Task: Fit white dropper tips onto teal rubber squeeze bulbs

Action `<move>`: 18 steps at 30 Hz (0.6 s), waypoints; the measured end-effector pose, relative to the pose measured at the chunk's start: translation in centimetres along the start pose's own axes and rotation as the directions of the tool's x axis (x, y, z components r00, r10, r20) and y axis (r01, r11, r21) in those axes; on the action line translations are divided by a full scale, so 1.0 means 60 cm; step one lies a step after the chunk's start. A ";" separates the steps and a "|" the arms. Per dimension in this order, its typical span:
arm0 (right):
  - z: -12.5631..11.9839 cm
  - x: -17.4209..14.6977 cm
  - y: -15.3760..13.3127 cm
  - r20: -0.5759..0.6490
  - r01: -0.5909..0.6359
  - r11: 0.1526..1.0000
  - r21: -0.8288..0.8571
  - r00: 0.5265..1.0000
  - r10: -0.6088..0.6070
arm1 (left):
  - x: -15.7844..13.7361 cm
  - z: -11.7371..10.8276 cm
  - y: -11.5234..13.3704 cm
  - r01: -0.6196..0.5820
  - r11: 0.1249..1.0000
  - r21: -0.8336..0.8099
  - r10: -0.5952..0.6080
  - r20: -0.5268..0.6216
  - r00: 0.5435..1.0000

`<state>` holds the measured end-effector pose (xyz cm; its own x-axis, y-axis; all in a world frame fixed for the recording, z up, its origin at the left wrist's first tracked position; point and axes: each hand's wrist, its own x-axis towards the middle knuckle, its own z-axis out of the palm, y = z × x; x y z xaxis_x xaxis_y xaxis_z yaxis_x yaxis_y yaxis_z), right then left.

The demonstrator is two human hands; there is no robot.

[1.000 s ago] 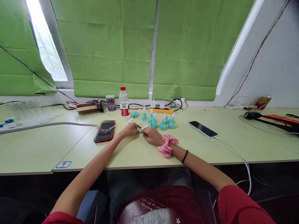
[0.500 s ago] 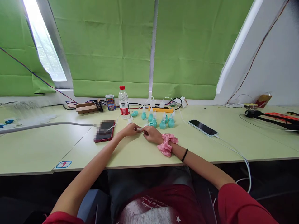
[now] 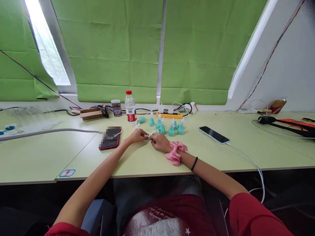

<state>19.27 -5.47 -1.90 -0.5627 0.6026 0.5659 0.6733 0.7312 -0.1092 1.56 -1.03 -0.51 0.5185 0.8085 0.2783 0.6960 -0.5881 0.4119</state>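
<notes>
My left hand (image 3: 138, 136) and my right hand (image 3: 159, 142) meet low over the table, fingertips closed around a small clear-white plastic piece (image 3: 147, 136). Its exact kind is too small to make out. Just behind them stand several teal squeeze bulbs with clear pointed nozzles, one such bulb (image 3: 171, 130) being behind my right hand. A teal bulb without a nozzle (image 3: 141, 120) lies on its side farther back. Loose white nozzle-like pieces (image 3: 136, 126) rest behind my left hand. A pink scrunchie (image 3: 176, 153) circles my right wrist.
A phone in a red case (image 3: 110, 139) lies left, a white-edged phone (image 3: 214, 134) right, both with cables. Behind stand a bottle with a red cap (image 3: 130, 109), a patterned can (image 3: 116, 108), an open cardboard box (image 3: 92, 114) and a yellow power strip (image 3: 169, 115).
My right hand's fingers have shifted slightly and opened a little around the small piece. My left hand has barely moved. The bulbs and other objects stay in place.
</notes>
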 end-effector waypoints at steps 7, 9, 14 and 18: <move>-0.001 -0.001 0.000 0.041 -0.014 0.998 -0.064 0.999 0.017 | -0.002 -0.005 0.006 0.036 0.999 -0.033 -0.036 -0.011 0.999; -0.002 -0.001 0.000 0.034 -0.018 1.000 -0.019 0.999 0.019 | -0.003 -0.006 0.007 0.035 0.999 -0.041 -0.035 -0.004 0.999; -0.005 0.001 0.001 0.005 -0.023 0.994 0.103 1.000 0.023 | -0.004 -0.006 0.010 0.011 0.998 -0.064 -0.009 0.031 0.999; -0.008 0.002 0.000 -0.047 -0.045 0.958 0.282 0.997 0.061 | -0.002 -0.005 0.008 -0.010 0.997 -0.070 0.013 0.053 0.998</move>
<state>19.44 -5.56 -1.41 -0.4979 0.6302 0.5958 0.5356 0.7638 -0.3603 1.68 -1.44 -0.07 0.5535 0.7983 0.2374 0.6544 -0.5931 0.4690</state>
